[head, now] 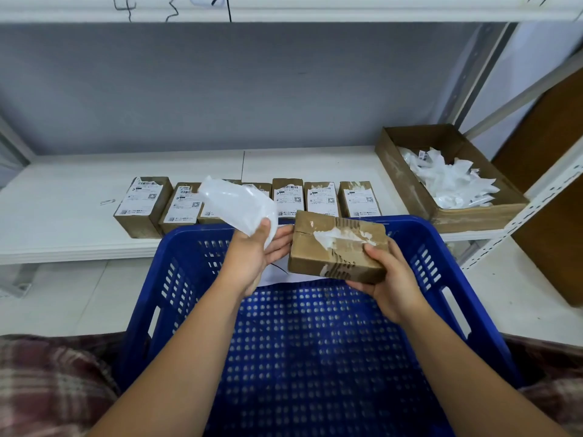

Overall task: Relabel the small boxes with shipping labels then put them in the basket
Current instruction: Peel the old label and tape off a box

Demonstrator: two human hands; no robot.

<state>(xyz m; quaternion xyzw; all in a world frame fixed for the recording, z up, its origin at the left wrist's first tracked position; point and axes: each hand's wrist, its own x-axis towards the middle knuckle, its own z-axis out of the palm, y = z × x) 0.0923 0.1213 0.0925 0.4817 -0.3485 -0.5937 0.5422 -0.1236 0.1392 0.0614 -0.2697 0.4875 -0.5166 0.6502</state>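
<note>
A small brown cardboard box [337,244], its top bearing torn white label remnants, is grasped by the right grip [391,279], with the thumb on top and the fingers beneath. It is held tilted above the far rim of the blue perforated plastic basket [189,279]. A curled translucent white sheet [239,206] is pinched by the left grip [252,257], just left of the box. Behind, a row of labelled brown boxes [321,198] is set on the white shelf [79,197], near an open cardboard tray [407,181] filled with crumpled white scraps [451,181].

Basket [315,357] interior open, box row [321,198] behind
</note>
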